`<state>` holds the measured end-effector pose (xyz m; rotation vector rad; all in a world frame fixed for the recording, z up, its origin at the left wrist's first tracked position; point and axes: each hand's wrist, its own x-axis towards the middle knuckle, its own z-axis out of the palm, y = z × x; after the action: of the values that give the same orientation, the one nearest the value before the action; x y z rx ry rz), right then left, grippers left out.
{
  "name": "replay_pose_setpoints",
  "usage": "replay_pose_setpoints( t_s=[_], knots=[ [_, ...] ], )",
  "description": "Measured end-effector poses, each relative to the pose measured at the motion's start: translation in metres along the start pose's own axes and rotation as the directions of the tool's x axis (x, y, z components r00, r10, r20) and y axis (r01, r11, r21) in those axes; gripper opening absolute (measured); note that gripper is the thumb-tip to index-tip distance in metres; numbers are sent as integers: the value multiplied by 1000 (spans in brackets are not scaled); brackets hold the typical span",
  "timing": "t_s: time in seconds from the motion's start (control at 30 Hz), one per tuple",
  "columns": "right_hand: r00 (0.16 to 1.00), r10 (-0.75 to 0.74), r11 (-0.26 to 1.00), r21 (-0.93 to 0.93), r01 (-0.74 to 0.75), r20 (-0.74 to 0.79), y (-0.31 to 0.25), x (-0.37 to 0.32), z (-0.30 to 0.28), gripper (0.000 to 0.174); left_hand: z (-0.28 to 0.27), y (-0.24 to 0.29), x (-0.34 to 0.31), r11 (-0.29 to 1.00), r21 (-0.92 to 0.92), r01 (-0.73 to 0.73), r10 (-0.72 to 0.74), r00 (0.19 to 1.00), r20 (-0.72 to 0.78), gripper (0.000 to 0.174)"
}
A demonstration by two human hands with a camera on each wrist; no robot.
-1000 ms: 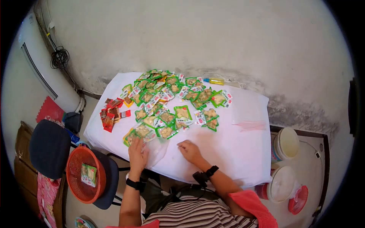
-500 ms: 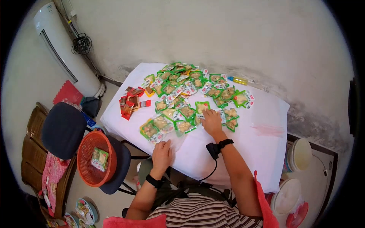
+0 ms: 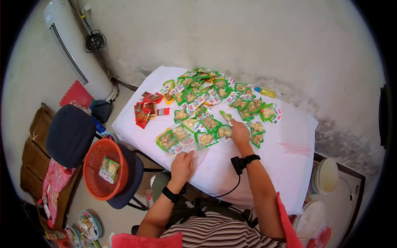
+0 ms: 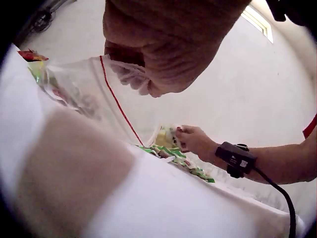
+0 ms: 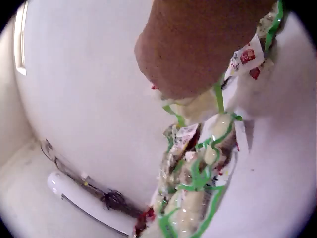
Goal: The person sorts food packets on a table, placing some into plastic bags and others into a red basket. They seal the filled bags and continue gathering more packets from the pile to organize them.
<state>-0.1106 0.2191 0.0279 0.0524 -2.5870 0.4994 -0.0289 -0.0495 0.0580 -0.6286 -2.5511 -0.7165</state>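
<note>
My left hand (image 3: 182, 166) pinches the mouth of a clear plastic bag (image 4: 94, 87) at the table's near edge. A red strip runs along the bag's mouth in the left wrist view. Inside the bag lie a few snack packets (image 3: 168, 141), flat on the cloth. My right hand (image 3: 240, 135) grips a green-edged snack packet (image 3: 225, 115) with pale contents, raised over the other packets. In the right wrist view the hand covers much of that packet. A spread of green-edged packets (image 3: 209, 123) lies just beyond both hands.
Red packets (image 3: 143, 118) lie at the table's left. A yellow bottle (image 3: 268, 93) rests at the back edge of the white-covered table (image 3: 289, 173). An orange basket (image 3: 93, 182) holding a packet sits on a chair at left; buckets (image 3: 324, 175) stand at right.
My right hand has reached forward to the packets, then taken one and raised it. My left hand has drawn back from the bagged packets to the bag's mouth. The head view has shifted.
</note>
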Motion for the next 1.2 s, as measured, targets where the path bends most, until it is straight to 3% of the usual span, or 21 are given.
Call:
replay_pose_setpoints(
  t_s=[0.07,0.1,0.17,0.2,0.23,0.3,0.33,0.57,0.67,0.73,0.87,1.03,1.1,1.13,1.2],
  knots=[
    [928,244,934,326,-147,-281,2,-6,-3,13,0,-2,-1,1000,-1,-1,1,1000,-5,30],
    [924,248,941,300,-158,-292,12,-10,0,13,-1,-2,-2,1000,-5,-1,1,1000,-10,29],
    [868,485,719,613,-328,-104,32,-17,16,14,2,-4,-3,1000,-22,19,-19,1000,-18,26],
    [845,534,493,817,-299,-13,24,-23,7,17,2,-3,-3,1000,-21,18,-18,1000,-23,25],
    [840,542,500,812,-301,-22,26,-29,9,17,1,-2,-2,1000,-15,20,-20,999,-29,25],
    [770,589,29,946,-322,244,22,-33,8,19,1,-1,0,1000,-22,12,-12,999,-37,25],
    [766,566,-23,935,-353,303,20,-38,0,22,2,0,0,1000,-21,11,-12,999,-46,25],
    [716,584,-159,918,-363,384,12,-72,-26,20,3,0,0,1000,-16,3,-4,998,-64,24],
    [675,552,-217,867,-449,489,15,-97,-28,20,5,-4,0,999,-36,32,-35,995,-90,25],
    [652,412,-159,755,-636,636,5,-112,-40,21,3,-3,3,998,-24,65,-66,996,-65,27],
    [633,229,-69,661,-747,739,-26,-133,-28,23,0,-2,7,999,-9,39,-39,997,-64,27],
    [629,237,-64,658,-750,740,-78,-122,-1,23,-3,-1,8,1000,6,-6,6,996,-84,30],
    [655,282,-419,704,-573,701,-109,-115,10,27,-5,-2,6,998,31,-54,57,993,-100,27],
    [656,277,-418,703,-576,702,-124,-109,7,27,-5,-2,5,998,34,-50,53,993,-104,27],
    [673,160,-616,606,-504,722,-148,-95,2,30,-4,-3,4,999,-4,-46,46,996,-78,23]
  ],
)
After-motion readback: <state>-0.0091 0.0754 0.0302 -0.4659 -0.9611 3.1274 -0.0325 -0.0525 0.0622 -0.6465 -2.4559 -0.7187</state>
